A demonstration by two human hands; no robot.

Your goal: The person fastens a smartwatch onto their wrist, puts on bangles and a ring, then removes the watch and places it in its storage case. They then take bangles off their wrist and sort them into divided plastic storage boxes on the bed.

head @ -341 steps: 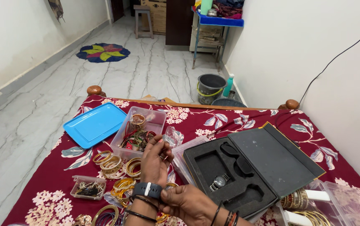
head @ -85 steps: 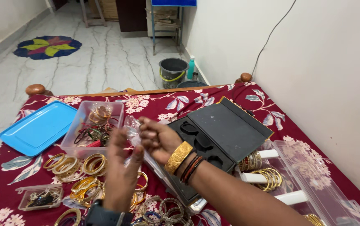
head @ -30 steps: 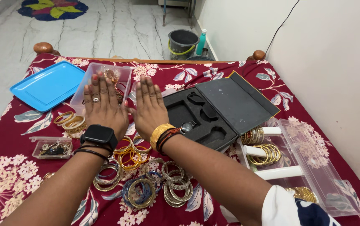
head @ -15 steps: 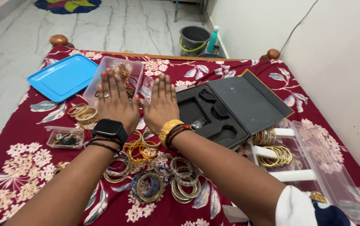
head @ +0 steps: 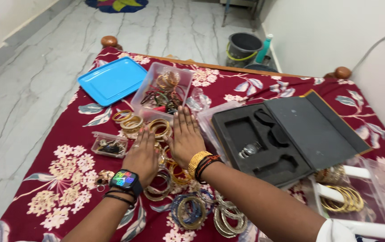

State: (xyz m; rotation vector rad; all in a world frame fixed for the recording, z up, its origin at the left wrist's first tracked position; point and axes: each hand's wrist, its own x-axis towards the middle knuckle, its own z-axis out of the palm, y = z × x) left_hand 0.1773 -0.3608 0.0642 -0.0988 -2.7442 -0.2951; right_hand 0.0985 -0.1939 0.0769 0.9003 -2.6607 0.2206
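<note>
On the red floral bedspread we log the following. Left hand: flat, palm down, fingers straight and close together, gripping nothing, resting over the loose gold bangles; smartwatch on its wrist. Right hand: flat, palm down, fingers straight and slightly spread, gripping nothing, on the same bangles, just beside the left hand. Beyond the fingertips: clear plastic box holding mixed bangles. Far left: blue lid. Right: open black case with moulded recesses. Near left: small clear box.
</note>
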